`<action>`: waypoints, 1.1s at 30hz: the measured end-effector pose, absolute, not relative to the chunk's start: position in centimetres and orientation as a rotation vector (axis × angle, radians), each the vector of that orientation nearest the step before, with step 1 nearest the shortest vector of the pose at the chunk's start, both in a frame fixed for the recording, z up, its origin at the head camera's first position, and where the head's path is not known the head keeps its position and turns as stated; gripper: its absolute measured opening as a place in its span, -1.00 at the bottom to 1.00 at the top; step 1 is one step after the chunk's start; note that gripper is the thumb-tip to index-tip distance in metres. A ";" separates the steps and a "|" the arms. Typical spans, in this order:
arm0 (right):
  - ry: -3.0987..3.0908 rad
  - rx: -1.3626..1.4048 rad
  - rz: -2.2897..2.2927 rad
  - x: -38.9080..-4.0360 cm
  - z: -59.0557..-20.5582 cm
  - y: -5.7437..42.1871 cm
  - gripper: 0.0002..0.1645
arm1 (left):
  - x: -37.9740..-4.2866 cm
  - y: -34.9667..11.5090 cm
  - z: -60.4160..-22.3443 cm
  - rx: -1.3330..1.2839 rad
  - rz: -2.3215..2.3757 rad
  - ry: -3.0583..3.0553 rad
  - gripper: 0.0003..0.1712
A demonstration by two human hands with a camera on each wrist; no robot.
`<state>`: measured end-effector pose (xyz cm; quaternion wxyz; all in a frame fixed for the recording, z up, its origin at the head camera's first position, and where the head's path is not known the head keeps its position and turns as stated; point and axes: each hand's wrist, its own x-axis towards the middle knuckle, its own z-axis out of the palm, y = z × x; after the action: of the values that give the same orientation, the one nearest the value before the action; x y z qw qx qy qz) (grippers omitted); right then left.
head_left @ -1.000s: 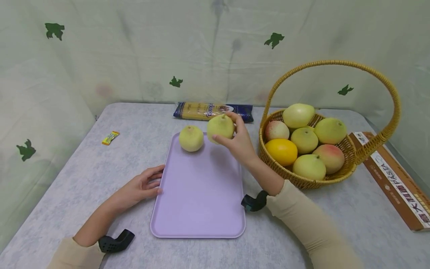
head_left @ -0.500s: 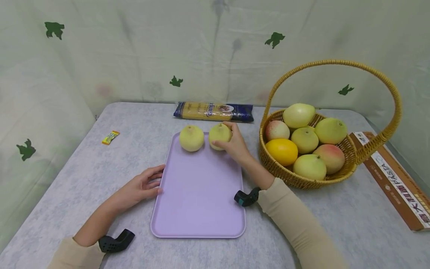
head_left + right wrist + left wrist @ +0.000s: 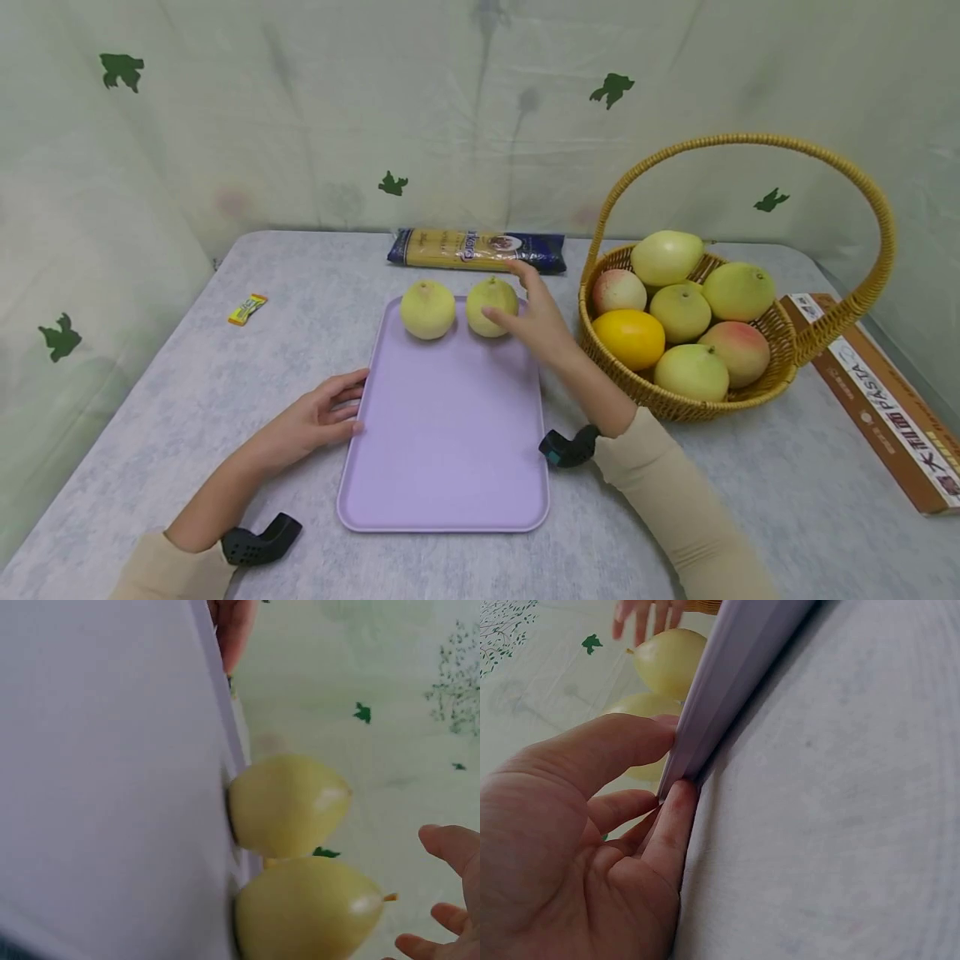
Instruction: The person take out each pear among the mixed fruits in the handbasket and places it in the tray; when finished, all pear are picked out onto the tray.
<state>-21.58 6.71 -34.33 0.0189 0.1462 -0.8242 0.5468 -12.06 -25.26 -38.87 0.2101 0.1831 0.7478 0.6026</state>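
Two yellow-green pears stand on the far end of a lilac tray (image 3: 446,433): a left pear (image 3: 427,310) and a right pear (image 3: 487,310) with a short stem. My right hand (image 3: 542,323) is just right of the right pear, thumb and fingers spread; its thumb overlaps the fruit in the head view. In the right wrist view, a gap shows between that hand (image 3: 457,900) and both pears. My left hand (image 3: 303,423) rests by the tray's left side. The left wrist view has its thumb and fingertips (image 3: 676,796) touching the tray's rim.
A wicker basket (image 3: 686,408) with a tall handle stands right of the tray, holding several pears, peaches and a yellow fruit. Behind the tray lies a spaghetti packet (image 3: 465,249). A brown pasta box (image 3: 873,408) is far right, a small yellow wrapper (image 3: 247,309) far left.
My right hand has lowered the right pear onto the tray beside the other, then let go and drawn back slightly with fingers spread. The left hand has stayed put.
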 end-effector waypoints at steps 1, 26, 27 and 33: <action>-2.545 0.499 1.665 -21.1 -33.8 7.1 -0.14 | -12.0 -25.3 -38.9 0.507 1.676 2.080 -0.18; -2.151 0.319 1.239 -17.2 -28.0 23.6 -0.29 | -12.1 -25.1 -38.8 0.472 1.686 2.061 -0.16; -2.151 0.297 1.233 -17.4 -28.2 24.1 -0.29 | -12.1 -25.2 -38.8 0.471 1.682 2.064 -0.16; -2.189 0.158 1.230 -18.3 -28.9 26.3 -0.28 | -12.1 -25.3 -39.0 0.502 1.672 2.083 -0.17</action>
<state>-18.27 26.29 -28.92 0.3078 0.0598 -0.8279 0.4650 -12.09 -25.31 -38.98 0.2104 0.1805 0.7494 0.6013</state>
